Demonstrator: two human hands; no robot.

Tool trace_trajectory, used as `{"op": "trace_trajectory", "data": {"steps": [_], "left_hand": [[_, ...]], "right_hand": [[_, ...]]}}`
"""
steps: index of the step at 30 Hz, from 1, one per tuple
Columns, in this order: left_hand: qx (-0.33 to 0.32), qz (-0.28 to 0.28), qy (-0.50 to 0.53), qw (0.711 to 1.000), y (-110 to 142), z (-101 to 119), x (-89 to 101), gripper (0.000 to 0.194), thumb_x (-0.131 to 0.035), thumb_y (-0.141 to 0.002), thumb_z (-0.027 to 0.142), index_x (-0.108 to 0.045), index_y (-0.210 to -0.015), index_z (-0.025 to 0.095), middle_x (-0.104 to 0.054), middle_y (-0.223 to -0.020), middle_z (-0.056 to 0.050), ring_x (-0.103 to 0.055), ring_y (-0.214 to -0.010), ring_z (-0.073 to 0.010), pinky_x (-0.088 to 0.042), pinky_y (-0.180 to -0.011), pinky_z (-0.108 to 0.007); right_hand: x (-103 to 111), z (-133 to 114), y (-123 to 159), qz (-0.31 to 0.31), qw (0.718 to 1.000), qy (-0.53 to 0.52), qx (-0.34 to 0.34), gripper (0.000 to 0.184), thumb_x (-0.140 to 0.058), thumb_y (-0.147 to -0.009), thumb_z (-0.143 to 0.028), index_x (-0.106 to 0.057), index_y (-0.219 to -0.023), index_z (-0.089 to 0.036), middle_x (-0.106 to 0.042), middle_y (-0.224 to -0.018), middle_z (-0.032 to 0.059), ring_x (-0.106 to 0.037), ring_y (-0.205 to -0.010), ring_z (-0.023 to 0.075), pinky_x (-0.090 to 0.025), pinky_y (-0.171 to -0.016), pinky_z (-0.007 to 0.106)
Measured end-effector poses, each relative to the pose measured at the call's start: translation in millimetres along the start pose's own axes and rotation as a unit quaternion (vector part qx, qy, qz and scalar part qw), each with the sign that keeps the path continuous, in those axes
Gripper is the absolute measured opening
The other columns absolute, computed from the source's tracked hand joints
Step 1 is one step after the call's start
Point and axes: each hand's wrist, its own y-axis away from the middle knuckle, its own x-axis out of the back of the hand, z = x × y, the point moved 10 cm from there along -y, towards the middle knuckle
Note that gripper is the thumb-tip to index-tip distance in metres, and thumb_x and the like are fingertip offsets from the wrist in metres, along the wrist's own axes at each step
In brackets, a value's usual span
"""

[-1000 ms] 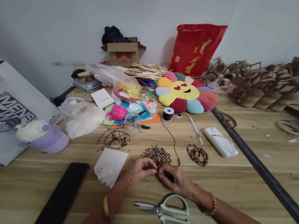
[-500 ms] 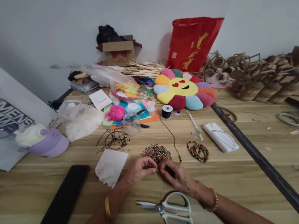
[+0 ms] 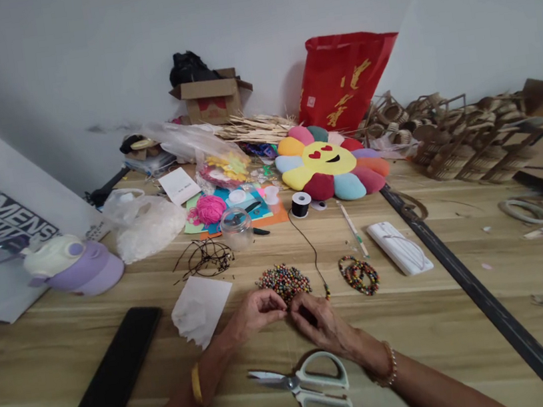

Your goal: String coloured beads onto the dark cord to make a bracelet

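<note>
Just in front of a pile of small multicoloured beads (image 3: 283, 279), my left hand (image 3: 255, 313) pinches thumb and forefinger together. Close by, my right hand (image 3: 322, 321) is also closed in a pinch, its fingertips almost meeting the left ones. Whatever lies between the fingertips is too small to make out. A black cord (image 3: 314, 251) runs from a spool (image 3: 301, 205) to a few beads at its end, beside my right hand. Further right lies a coiled string of beads (image 3: 359, 276). White-handled scissors (image 3: 322, 385) rest on the table below my hands, blades pointing left.
A black phone (image 3: 117, 366) and crumpled white paper (image 3: 200, 311) lie left. Behind are tangled black cords (image 3: 206, 258), a clear jar (image 3: 237, 230), pink yarn (image 3: 209, 209) and a flower cushion (image 3: 331, 161). A white power bank-like block (image 3: 399, 248) lies right, by a dark strip (image 3: 475, 289).
The view has shifted slightly. Both hands keep their pinch near the bead pile, with hardly any movement of the fingers.
</note>
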Motion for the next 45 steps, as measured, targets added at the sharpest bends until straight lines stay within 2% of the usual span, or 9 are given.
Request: {"op": "trace_trajectory", "data": {"steps": [23, 45], "left_hand": [[0.008, -0.001, 0.005, 1.000, -1.5, -9.2, 0.4, 0.026, -0.079, -0.066, 0.034, -0.067, -0.075, 0.013, -0.065, -0.070, -0.001, -0.055, -0.066, -0.0126, -0.041, -0.063, -0.023], [0.004, -0.006, -0.021, 1.000, 0.8, -5.7, 0.6, 0.027, -0.076, -0.069, 0.039, -0.072, -0.079, 0.014, -0.070, -0.076, -0.004, -0.060, -0.072, -0.0162, -0.044, -0.069, -0.025]], "right_hand": [[-0.9, -0.5, -0.4, -0.005, 1.000, 0.005, 0.000, 0.011, -0.045, -0.096, -0.021, -0.053, -0.088, -0.019, -0.058, -0.075, 0.0020, -0.053, -0.065, 0.0137, -0.041, -0.061, 0.023], [-0.4, -4.3, -1.4, -0.002, 1.000, 0.012, 0.013, 0.017, -0.043, -0.098, -0.026, -0.053, -0.087, -0.019, -0.057, -0.073, 0.0013, -0.052, -0.063, 0.0126, -0.040, -0.058, 0.023]]}}
